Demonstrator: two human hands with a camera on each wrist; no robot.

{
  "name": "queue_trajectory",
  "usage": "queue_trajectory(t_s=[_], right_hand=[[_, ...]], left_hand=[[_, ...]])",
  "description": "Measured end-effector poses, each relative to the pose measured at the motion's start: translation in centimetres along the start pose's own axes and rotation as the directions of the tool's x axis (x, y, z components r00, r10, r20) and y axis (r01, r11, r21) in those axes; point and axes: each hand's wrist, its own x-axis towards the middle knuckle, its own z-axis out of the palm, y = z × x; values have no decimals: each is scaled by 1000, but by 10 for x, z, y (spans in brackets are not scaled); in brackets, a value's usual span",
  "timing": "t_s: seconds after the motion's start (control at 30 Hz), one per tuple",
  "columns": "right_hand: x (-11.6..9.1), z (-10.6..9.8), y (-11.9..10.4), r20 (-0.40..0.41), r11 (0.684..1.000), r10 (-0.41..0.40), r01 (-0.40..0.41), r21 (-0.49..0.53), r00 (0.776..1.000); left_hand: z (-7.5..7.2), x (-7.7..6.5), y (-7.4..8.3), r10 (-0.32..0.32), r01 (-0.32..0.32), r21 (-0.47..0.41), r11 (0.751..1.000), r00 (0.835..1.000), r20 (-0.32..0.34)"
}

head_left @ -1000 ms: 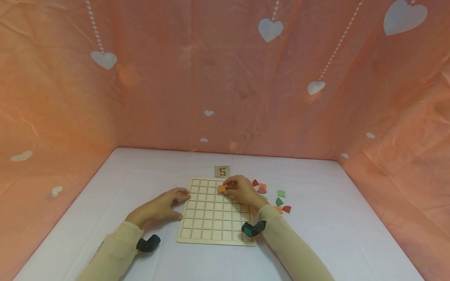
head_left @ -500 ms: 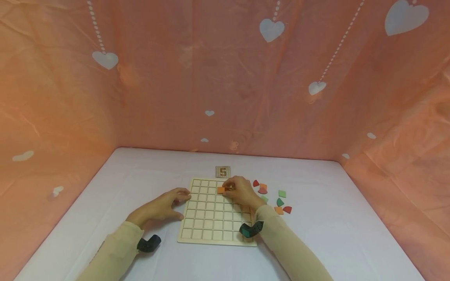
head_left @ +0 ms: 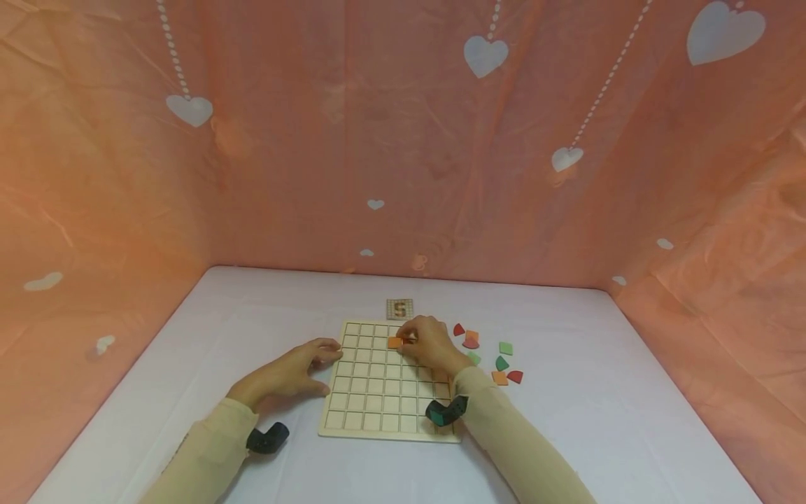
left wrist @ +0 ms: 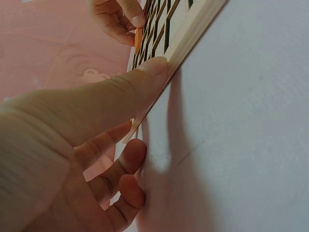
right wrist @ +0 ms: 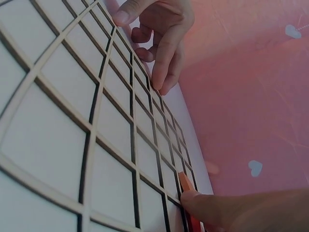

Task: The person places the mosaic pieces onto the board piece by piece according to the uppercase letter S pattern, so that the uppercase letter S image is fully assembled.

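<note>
My right hand [head_left: 431, 346] pinches an orange square tile [head_left: 394, 342] by its right side, over the upper middle of a pale wooden grid board [head_left: 357, 402]. In the right wrist view the tile [right wrist: 185, 182] stands tilted, one edge right at the grid, and a strip of red [right wrist: 194, 223] shows below the thumb. My left hand [head_left: 290, 371] rests at the board's left edge. Its thumb and index finger touch the rim, as the left wrist view shows, while the other fingers [left wrist: 131, 157] hang loosely bent beside it.
Right of the board lie loose flat pieces: a light green square [head_left: 506, 348], a dark green quarter-round [head_left: 502, 363], a red one [head_left: 515, 376], an orange square [head_left: 500, 378] and several more. A small patterned card [head_left: 399, 309] lies behind the board. Pink-orange cloth surrounds the white table [head_left: 283, 301].
My right hand has shifted slightly left and toward me, bringing the orange tile lower over the grid. My left hand stays at the board's edge.
</note>
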Motion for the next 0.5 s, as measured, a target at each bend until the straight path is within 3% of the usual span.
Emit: queue_trajectory(t_s=[0.5], right_hand=[[0, 0, -2, 42, 1000, 27, -28, 8, 999]], left_hand=[[0, 2, -3, 15, -15, 28, 999, 1000, 0]])
